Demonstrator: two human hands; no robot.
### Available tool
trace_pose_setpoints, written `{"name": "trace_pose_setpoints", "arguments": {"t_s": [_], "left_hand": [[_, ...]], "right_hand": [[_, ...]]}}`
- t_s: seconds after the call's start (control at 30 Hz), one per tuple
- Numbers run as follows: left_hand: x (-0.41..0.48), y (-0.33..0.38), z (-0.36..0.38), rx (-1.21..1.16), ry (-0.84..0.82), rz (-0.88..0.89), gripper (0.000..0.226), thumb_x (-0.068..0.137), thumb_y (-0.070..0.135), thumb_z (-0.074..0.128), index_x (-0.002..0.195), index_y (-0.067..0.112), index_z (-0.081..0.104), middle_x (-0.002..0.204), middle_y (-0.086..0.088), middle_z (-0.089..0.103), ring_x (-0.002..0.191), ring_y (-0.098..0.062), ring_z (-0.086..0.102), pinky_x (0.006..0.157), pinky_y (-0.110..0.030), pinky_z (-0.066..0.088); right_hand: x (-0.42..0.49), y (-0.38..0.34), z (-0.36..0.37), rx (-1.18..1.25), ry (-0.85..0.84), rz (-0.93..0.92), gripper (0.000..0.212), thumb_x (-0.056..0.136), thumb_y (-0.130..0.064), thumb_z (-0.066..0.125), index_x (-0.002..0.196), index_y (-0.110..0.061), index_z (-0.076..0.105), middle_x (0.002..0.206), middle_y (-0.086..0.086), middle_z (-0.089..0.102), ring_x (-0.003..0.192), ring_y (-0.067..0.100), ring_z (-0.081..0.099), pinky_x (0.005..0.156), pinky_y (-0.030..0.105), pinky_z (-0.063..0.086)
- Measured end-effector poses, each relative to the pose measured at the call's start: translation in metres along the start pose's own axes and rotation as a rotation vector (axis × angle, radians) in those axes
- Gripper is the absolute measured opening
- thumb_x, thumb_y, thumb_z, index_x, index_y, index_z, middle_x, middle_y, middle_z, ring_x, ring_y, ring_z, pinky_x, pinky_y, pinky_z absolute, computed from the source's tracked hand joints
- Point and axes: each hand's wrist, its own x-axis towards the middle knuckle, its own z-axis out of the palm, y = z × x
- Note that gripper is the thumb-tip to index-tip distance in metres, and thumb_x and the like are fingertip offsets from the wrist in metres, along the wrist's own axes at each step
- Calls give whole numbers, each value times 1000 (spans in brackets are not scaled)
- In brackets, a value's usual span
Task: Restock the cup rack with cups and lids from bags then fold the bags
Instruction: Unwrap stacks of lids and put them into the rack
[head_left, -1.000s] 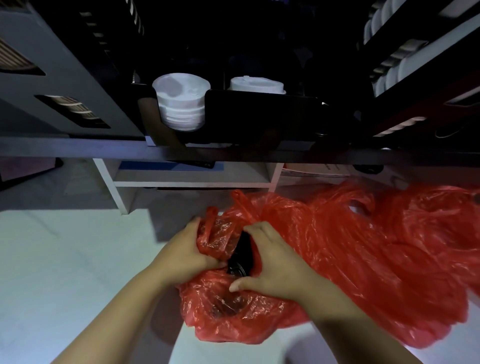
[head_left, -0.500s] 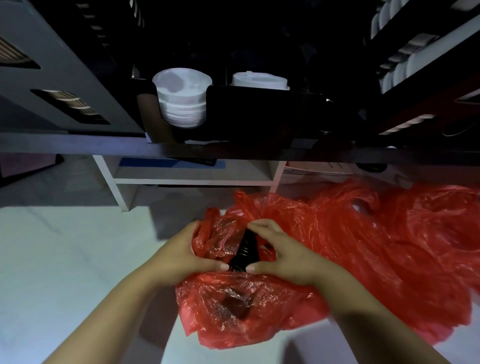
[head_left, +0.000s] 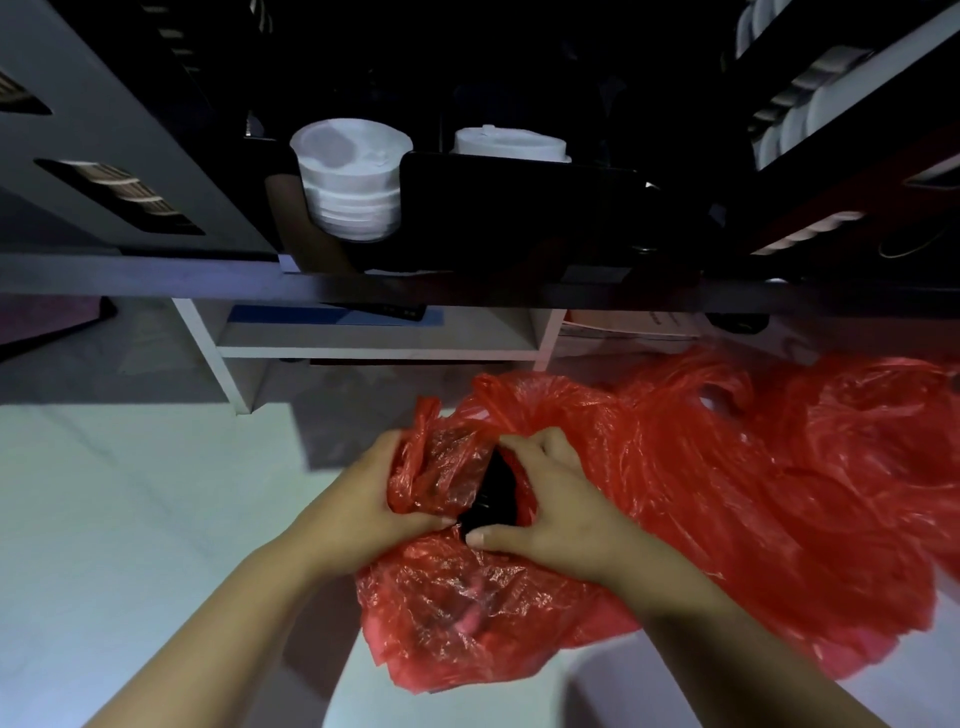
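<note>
A crumpled red plastic bag (head_left: 467, 613) lies on the pale floor below me. My left hand (head_left: 358, 499) grips its bunched plastic near the opening. My right hand (head_left: 550, 509) holds a stack of black lids (head_left: 493, 499) that pokes out of the bag mouth, thumb under it and fingers curled over its top. Above, the dark cup rack (head_left: 519, 208) carries a stack of white lids (head_left: 353, 187) at the left and white lidded cups (head_left: 509, 143) beside it.
A second, larger red bag (head_left: 779, 493) spreads over the floor at the right. A white shelf frame (head_left: 374, 353) stands under the counter edge. More white cups (head_left: 795, 119) sit in a rack at the upper right. A grey dispenser (head_left: 104, 156) is at the upper left.
Both hands have shifted slightly on the bag mouth. The black lid stack has risen a little further out of the red plastic, and the bag has been pulled down around it.
</note>
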Motion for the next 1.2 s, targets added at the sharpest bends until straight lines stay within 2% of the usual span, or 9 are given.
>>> {"name": "trace_pose_setpoints", "arguments": {"t_s": [0.13, 0.27, 0.37, 0.53, 0.67, 0.8, 1.03, 1.1, 1.2], "left_hand": [[0, -5, 4, -13, 22, -12, 97, 47, 67, 74, 127, 44, 25, 120, 20, 48, 108, 5, 51, 89, -15, 41], [1, -7, 6, 25, -24, 41, 103, 52, 66, 75, 137, 48, 21, 134, 15, 43, 120, -1, 46, 103, -30, 41], [2, -8, 7, 95, -36, 64, 102, 55, 67, 73, 140, 52, 19, 138, 10, 41, 126, -8, 43, 106, -37, 39], [-5, 1, 10, 166, -25, -2, 101, 54, 64, 68, 141, 50, 18, 126, 11, 35, 113, -6, 42, 95, -19, 32], [-9, 3, 11, 179, -20, 5, 99, 65, 52, 79, 143, 45, 20, 122, 12, 33, 111, -8, 44, 95, -20, 34], [-8, 1, 9, 123, -29, 8, 97, 60, 63, 76, 139, 54, 21, 126, 15, 37, 113, -4, 44, 98, -23, 35], [-5, 1, 8, -78, -61, 42, 83, 56, 68, 78, 128, 58, 37, 127, 14, 54, 115, -7, 55, 98, -38, 47], [-6, 6, 8, -114, -61, 58, 78, 54, 62, 81, 120, 64, 39, 125, 15, 56, 113, -5, 56, 97, -36, 48], [-7, 6, 8, -127, -96, 52, 87, 49, 58, 86, 120, 64, 36, 127, 13, 53, 115, -7, 55, 98, -35, 48]], "right_hand": [[-13, -4, 0, -80, 92, 11, 46, 77, -46, 74, 104, -28, 42, 79, -13, 56, 75, 4, 54, 68, 28, 49], [-23, -13, -2, -313, -6, -4, 33, 81, -54, 65, 84, -27, 47, 80, -10, 63, 77, 12, 62, 72, 30, 45], [-25, -15, 7, -372, -37, 40, 37, 80, -52, 64, 95, -25, 44, 91, -8, 67, 87, 18, 63, 80, 33, 46], [-25, -17, 28, -210, -83, 163, 53, 78, -35, 72, 111, -20, 33, 100, -3, 69, 93, 20, 66, 84, 37, 51], [-28, -18, 36, -173, -7, 223, 54, 78, -28, 72, 113, -21, 31, 101, -2, 68, 93, 22, 66, 84, 37, 51], [-31, -17, 38, -88, 72, 201, 44, 78, -21, 67, 106, -22, 33, 94, -3, 67, 85, 21, 66, 77, 40, 54], [-38, -5, 28, -99, 443, -120, 33, 82, -10, 62, 82, -29, 34, 84, 2, 66, 72, 25, 64, 59, 40, 50], [-36, 1, 31, -97, 570, -238, 36, 78, -11, 62, 77, -31, 32, 80, 1, 67, 68, 19, 64, 53, 30, 48], [-29, 9, 34, -8, 620, -329, 38, 76, -5, 66, 77, -28, 36, 87, -2, 63, 80, 11, 60, 65, 16, 47]]}}
